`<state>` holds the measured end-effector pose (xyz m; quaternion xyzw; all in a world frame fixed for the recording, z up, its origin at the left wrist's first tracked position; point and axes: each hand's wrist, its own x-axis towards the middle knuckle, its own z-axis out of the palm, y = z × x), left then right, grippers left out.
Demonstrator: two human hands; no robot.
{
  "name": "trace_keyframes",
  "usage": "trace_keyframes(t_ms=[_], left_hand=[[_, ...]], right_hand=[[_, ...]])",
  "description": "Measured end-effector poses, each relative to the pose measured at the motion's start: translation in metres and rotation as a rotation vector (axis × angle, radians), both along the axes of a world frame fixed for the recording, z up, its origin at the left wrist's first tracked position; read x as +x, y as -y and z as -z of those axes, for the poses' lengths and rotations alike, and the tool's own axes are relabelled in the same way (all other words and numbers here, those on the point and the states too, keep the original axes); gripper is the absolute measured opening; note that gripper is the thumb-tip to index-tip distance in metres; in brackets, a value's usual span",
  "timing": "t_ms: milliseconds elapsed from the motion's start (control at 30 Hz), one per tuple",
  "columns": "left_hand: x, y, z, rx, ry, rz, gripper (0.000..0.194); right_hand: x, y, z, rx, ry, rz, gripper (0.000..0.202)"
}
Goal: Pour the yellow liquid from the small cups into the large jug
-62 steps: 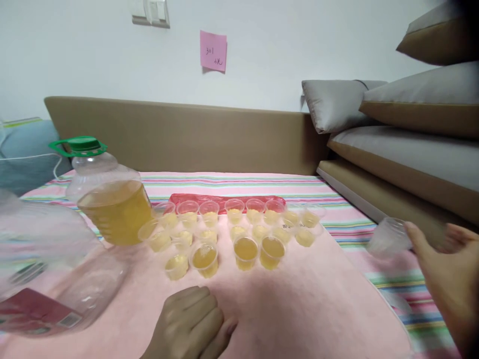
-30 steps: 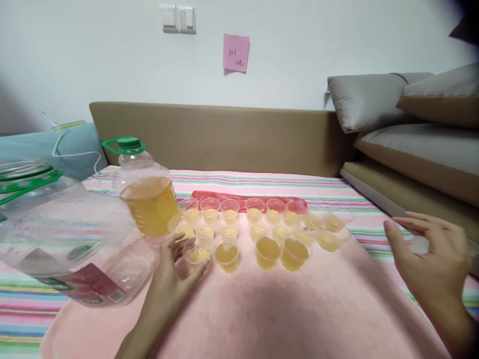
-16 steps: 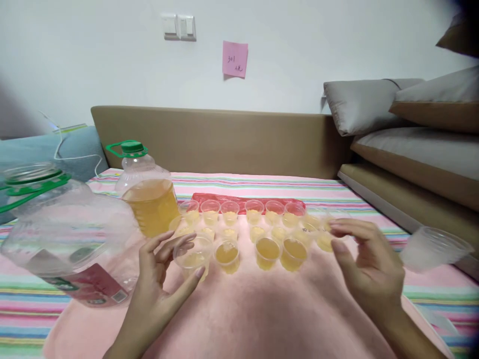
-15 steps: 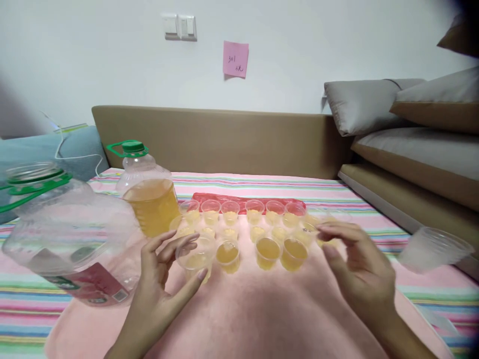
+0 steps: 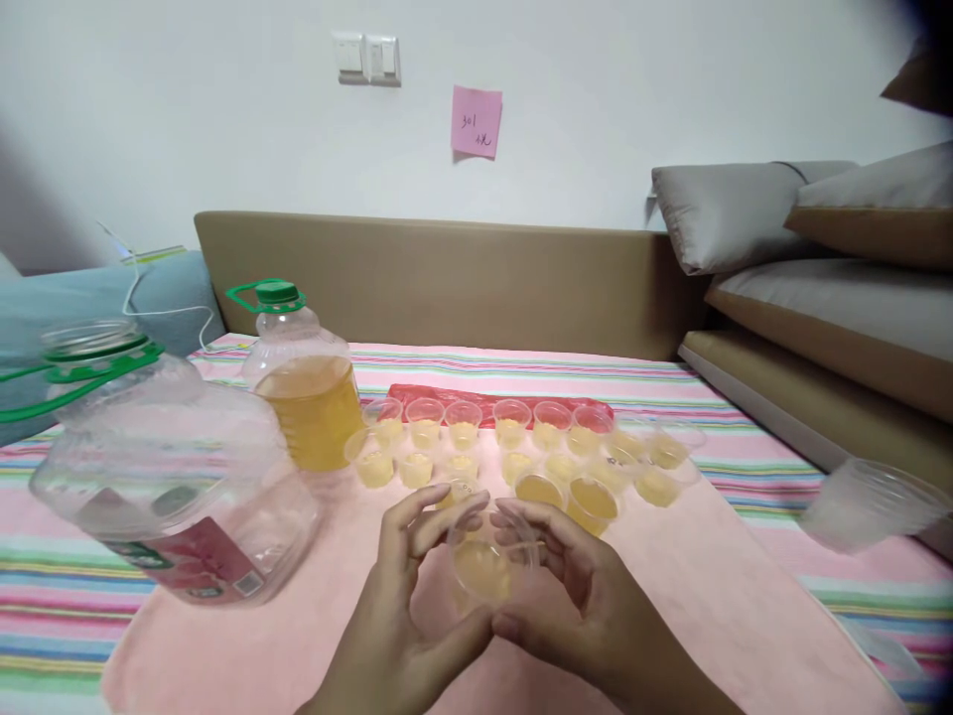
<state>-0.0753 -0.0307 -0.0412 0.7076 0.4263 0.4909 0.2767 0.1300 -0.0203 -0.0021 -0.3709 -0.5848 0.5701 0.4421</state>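
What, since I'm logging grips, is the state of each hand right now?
Left hand: closed around a clear cup, holding it.
Right hand: closed around the same cup from the other side, thumbs meeting in front.

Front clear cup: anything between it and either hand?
Nothing visible. The left hand and the right hand curl round the front clear cup from either side, fingers at its wall. The amber-filled cups stand beyond it, not in between.
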Motion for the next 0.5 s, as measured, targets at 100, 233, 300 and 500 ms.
trace_keyframes(t_ms=[100,233,300,500], left_hand=[[0.003,0.002,-0.001,0.016,-0.045,0.026,0.075],[-0.007,-0.003,-0.001,0.047,-0.118,-0.017,0.080],[-0.016,-0.012,0.006,0.023,-0.118,-0.120,0.070],[-0.019,-0.043,0.044,-0.270,-0.055,-0.286,0.072]], right_hand=[[0.003,0.001,0.005,0.021,0.024,-0.001,0.062],[0.012,-0.004,0.016,0.053,0.058,0.092,0.064],[0.021,-0.010,0.018,0.105,0.078,0.189,0.067],[0.049,-0.023,0.006,0.151,0.167,0.329,0.065]])
